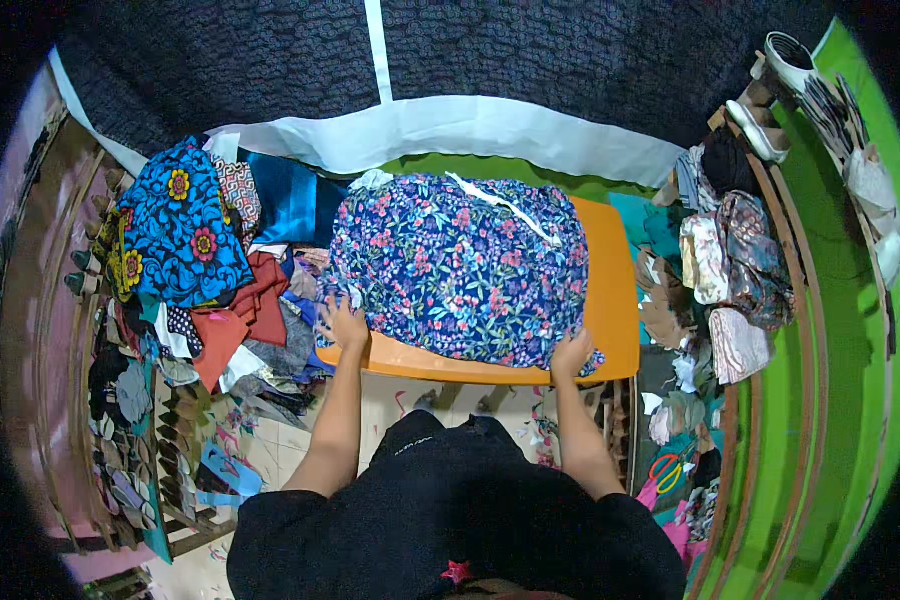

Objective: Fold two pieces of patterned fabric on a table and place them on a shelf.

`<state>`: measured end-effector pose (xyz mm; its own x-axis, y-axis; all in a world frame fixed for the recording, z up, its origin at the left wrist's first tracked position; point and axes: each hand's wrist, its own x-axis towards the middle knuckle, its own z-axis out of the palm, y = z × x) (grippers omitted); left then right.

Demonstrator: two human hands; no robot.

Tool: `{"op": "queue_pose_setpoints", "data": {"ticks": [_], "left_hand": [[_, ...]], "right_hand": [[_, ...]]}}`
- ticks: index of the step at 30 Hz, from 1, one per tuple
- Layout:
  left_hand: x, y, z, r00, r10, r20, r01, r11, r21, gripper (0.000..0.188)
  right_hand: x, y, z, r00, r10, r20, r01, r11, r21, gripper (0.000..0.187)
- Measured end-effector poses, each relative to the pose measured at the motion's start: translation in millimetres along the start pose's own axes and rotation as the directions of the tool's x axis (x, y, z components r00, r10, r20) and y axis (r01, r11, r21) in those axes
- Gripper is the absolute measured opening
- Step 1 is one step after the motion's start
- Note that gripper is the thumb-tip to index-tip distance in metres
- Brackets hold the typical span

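Note:
A dark blue floral cloth (460, 270) with pink, red and white flowers is spread over an orange tabletop (615, 285). A thin white strip (505, 208) lies across its far part. My left hand (342, 325) rests at the near left edge of the cloth, fingers spread apart. At the near right corner, my right hand (572, 354) has its fingers closed on the cloth's edge. A small flap of the cloth sticks out to the right of that hand.
Piled fabrics, including a blue flowered cloth (185, 230) and a rust-red piece (220, 335), crowd the left side. Folded cloths (740, 345) sit on a wooden rack at right. Scissors (666, 472) lie lower right. A dark curtain (570, 80) hangs behind the table.

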<state>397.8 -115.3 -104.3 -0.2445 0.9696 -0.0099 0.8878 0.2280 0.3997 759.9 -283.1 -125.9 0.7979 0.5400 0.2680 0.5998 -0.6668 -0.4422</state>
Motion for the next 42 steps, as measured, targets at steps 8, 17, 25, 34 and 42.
{"op": "queue_pose_setpoints", "data": {"ticks": [8,17,25,34,42], "left_hand": [[7,0,-5,0.879,-0.285,0.383,0.292,-0.314,-0.904,0.031],[-55,-45,-94,0.889,0.139,0.437,0.274,0.605,-0.748,0.039],[-75,-81,-130,0.682,-0.177,0.709,0.231,0.973,0.021,0.044],[-19,-79,-128,0.644,0.221,0.732,0.351,0.765,-0.540,0.057],[10,-89,-79,0.851,-0.169,0.497,0.123,0.985,0.125,0.066]], "right_hand": [[19,38,-55,0.970,0.053,0.236,-0.182,0.803,0.568,0.024],[32,120,-117,0.648,-0.037,0.761,-0.168,0.967,0.190,0.053],[7,151,-124,0.348,0.372,0.860,-0.014,0.920,-0.392,0.071],[31,53,-147,0.797,-0.019,0.603,-0.335,0.818,0.468,0.021],[3,58,-100,0.854,0.177,0.489,-0.171,0.984,-0.056,0.061]]}}
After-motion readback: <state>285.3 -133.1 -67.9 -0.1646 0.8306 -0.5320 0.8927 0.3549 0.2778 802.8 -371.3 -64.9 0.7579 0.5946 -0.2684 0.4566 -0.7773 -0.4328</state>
